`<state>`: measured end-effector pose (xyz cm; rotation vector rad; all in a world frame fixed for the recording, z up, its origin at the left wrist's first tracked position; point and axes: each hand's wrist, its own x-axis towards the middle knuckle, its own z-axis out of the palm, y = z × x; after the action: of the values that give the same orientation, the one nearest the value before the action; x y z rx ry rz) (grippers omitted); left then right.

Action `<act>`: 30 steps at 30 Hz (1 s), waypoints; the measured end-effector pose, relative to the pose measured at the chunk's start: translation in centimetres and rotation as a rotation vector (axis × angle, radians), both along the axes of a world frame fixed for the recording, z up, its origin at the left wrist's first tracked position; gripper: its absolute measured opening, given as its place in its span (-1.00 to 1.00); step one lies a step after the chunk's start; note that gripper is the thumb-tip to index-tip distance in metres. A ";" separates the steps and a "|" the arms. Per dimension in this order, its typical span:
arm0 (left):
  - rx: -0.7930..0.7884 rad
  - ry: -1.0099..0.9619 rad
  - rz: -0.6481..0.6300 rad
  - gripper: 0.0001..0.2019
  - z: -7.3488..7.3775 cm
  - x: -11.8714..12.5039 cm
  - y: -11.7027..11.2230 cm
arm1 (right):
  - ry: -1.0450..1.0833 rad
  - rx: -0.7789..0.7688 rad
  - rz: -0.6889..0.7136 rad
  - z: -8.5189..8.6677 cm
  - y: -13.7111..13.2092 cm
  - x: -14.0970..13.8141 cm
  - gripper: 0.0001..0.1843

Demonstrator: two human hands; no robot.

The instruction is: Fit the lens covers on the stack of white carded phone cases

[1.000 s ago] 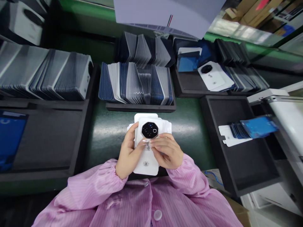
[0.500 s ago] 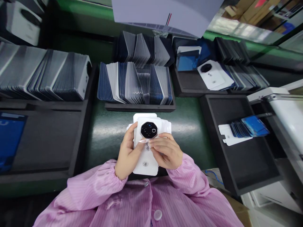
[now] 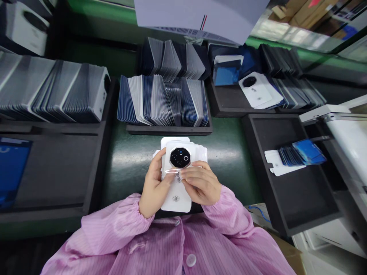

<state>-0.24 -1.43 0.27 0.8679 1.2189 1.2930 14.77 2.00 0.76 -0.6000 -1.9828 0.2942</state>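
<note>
In front of my chest is a small pile of white phone-back panels (image 3: 176, 191), with a printed mark low on the front one. The uppermost white phone-back panel (image 3: 169, 152) carries a dark octagonal camera print, and a shiny curved edge runs across it below that. My left hand (image 3: 156, 183) wraps the left side, thumb lying on the front near this edge. From the right, my right hand (image 3: 202, 183) presses its bunched fingertips to the panel beside the shiny edge. What lies under those fingertips is hidden. More panel edges (image 3: 202, 152) stick out behind at the right.
A dark tray (image 3: 169, 130) of upright blue and grey sheets stands straight ahead. More filled trays (image 3: 104, 103) are at the left. To the right, a black tray (image 3: 304, 198) holds blue-filmed pieces (image 3: 306, 152). A large pale printed sheet (image 3: 183, 15) hangs over the back.
Both hands keep nearly the same grip and place. The view has shifted very slightly, and the shiny edge on the panel looks a little wider to the left.
</note>
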 end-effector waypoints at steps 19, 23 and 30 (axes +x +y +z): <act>-0.034 -0.030 0.011 -0.48 0.0 0.2 -0.1 | -0.016 -0.014 -0.129 -0.3 0.1 0.0 -0.73; -0.057 -0.092 0.024 -0.46 0.1 0.3 0.0 | 0.007 -0.019 -0.317 -0.8 0.1 0.2 -0.66; -0.091 -0.134 0.030 -0.42 -0.1 0.3 -0.1 | 0.082 -0.213 -0.325 3.2 5.8 3.0 -0.77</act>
<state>0.09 -1.50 0.18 0.6888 1.1793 1.2885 17.79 7.84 3.94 -1.0164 -1.7535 0.3250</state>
